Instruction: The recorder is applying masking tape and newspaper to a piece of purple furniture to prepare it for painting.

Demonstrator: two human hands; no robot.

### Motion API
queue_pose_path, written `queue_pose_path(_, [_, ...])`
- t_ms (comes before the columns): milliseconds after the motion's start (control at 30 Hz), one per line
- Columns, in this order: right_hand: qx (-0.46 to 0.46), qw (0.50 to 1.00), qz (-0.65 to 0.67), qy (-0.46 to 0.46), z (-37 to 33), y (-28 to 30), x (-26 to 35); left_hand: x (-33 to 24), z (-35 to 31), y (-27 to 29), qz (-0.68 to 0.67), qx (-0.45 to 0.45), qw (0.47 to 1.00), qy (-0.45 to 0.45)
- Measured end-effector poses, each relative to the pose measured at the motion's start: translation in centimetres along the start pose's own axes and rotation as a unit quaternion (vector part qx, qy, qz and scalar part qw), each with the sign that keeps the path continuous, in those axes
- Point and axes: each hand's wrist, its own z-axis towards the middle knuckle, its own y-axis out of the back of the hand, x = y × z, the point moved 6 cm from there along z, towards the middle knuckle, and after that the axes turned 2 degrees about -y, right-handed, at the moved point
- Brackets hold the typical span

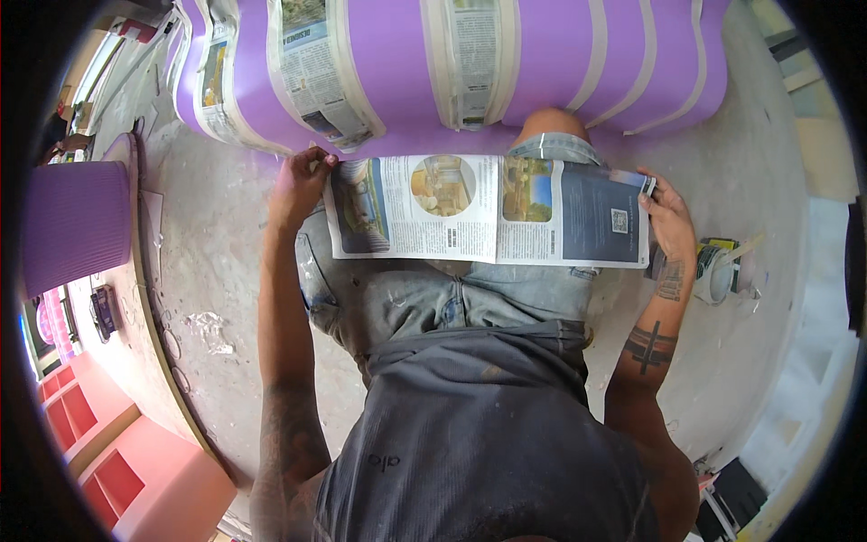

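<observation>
A folded sheet of newspaper point(488, 212) stretches sideways over my lap, held at both ends. My left hand point(302, 185) pinches its upper left corner, the thumb and fingers pressed together. At the other end, my right hand point(666, 212) grips the upper right edge between thumb and fingers. Just beyond the sheet stands a large curved purple piece point(397, 63) with pale tape stripes point(591, 68) running down it. Between some of the stripes, strips of newspaper point(312, 68) are taped onto the purple surface. My knee is close against its lower edge.
On the floor to my right are a clear tub point(718, 275) with a stick in it and a yellow-and-black package. To the left stand a ribbed purple piece point(77, 221) on a curved-edged board and pink shelf-like units point(153, 488). The grey floor point(212, 271) is paint-spotted.
</observation>
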Motion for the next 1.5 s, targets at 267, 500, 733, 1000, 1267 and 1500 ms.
queue_pose_path(267, [-0.154,0.834,-0.436,0.301,-2.1,-13.5,11.7,-6.8,-2.1,1.6,0.039,-0.065,0.995,-0.059])
queue_pose_path(500, [0.156,0.859,-0.366,0.322,0.5,-27.7,10.8,-11.2,-3.6,3.1,0.003,-0.086,0.995,-0.053])
queue_pose_path(733, [0.164,0.857,-0.38,0.306,0.8,-30.1,11.6,-10.1,-4.2,5.4,0.039,-0.133,0.989,-0.047])
queue_pose_path(1000, [0.053,0.834,-0.45,0.314,-0.4,-22.6,10.2,-3.6,-5.0,9.2,0.062,-0.161,0.985,0.0])
queue_pose_path(1267, [0.025,0.813,-0.487,0.318,-3.0,-20.5,10.9,-2.1,-6.9,10.5,0.107,-0.17,0.979,0.045])
queue_pose_path(1500, [0.068,0.728,-0.462,0.502,-7.1,-27.5,17.4,-6.5,-9.8,15.3,0.316,-0.317,0.894,-0.03])
